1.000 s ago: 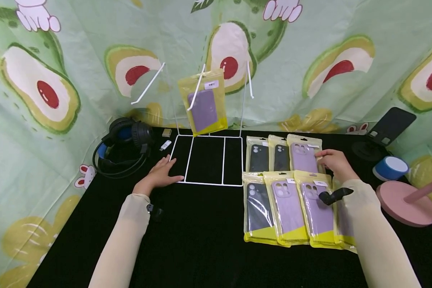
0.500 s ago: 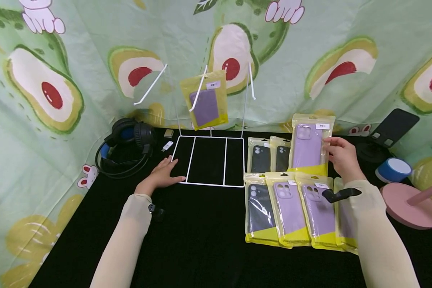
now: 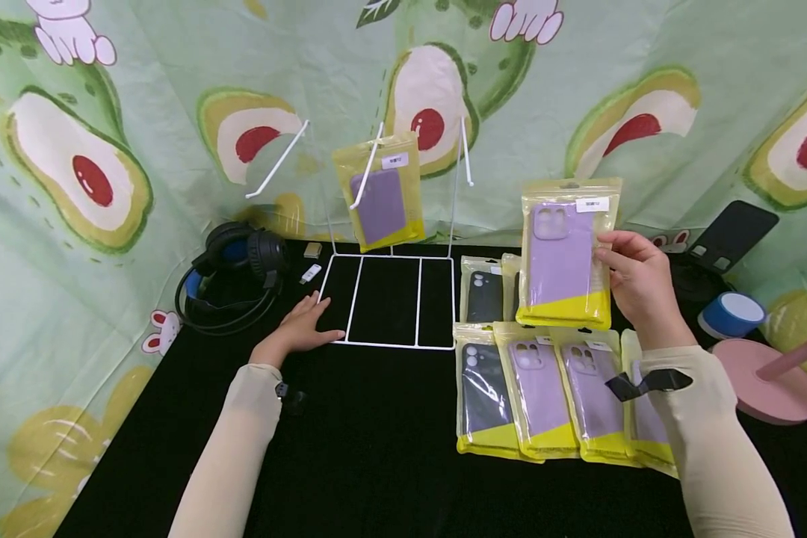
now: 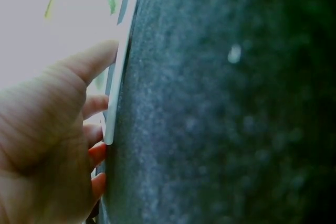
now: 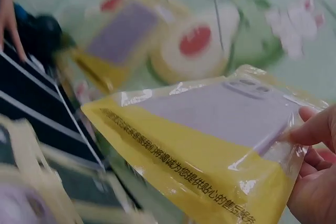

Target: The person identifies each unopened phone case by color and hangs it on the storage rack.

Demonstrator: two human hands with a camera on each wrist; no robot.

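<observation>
My right hand [image 3: 642,284] pinches the right edge of a yellow-trimmed clear pouch with a purple phone case [image 3: 561,258], upright above the other pouches. In the right wrist view the thumb lies over the edge of this packaged phone case [image 5: 210,114]. My left hand [image 3: 300,325] rests with fingers spread on the front left corner of a white wire display rack [image 3: 390,344]. The left wrist view shows its thumb and fingertips at the rack's white wire [image 4: 118,87]. Another packaged purple phone case [image 3: 379,202] hangs from the rack's middle hook.
Several packaged phone cases [image 3: 538,396] lie in overlapping rows on the black table at right. Headphones [image 3: 242,261] and a USB stick [image 3: 311,273] lie left of the rack. Blue tape [image 3: 731,314], a pink round base [image 3: 763,381] and a phone stand [image 3: 733,232] stand far right.
My right hand has lifted the packaged purple phone case off the back row, up and slightly left. My left hand stays on the rack's corner.
</observation>
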